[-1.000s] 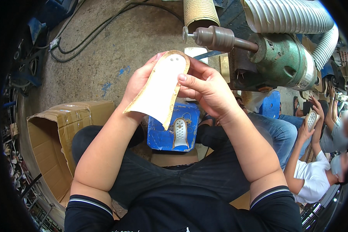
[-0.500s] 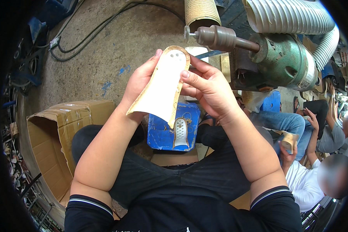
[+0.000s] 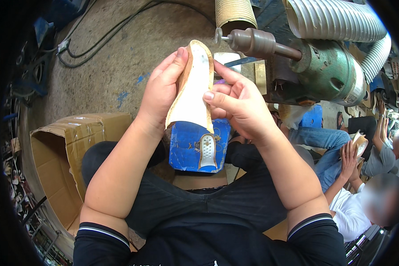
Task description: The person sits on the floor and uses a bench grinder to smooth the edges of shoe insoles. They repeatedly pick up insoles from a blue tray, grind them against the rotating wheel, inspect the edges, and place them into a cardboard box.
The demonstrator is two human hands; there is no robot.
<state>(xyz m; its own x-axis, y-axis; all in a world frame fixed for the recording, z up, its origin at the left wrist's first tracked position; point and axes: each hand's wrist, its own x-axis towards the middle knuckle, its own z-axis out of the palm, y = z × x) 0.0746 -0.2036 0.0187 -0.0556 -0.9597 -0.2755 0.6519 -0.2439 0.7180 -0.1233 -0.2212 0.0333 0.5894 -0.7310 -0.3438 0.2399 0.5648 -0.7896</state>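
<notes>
Between both hands, a white insole (image 3: 194,91) with a rough tan rim is held up, its rounded end away from me and slightly tilted. Along its left edge, my left hand (image 3: 162,88) grips it near the rounded end, thumb on the rim. My right hand (image 3: 239,102) closes on the opposite edge, thumb pressed on the white face and index finger near the top. Below, a similar insole (image 3: 207,151), white with dark holes and a tan rim, lies on a blue stool (image 3: 181,155) between my knees.
Ahead to the right stands a green motor (image 3: 328,71) with a brown spindle (image 3: 252,41) and a grey ribbed hose (image 3: 337,20). An open cardboard box (image 3: 84,128) sits left, a black cable (image 3: 115,33) on the floor. A co-worker (image 3: 348,213) handles a piece at right.
The insole has turned more upright and moved slightly up, its wide lower end swinging right. Both hands keep hold. At right, the co-worker's hands and piece have moved farther out.
</notes>
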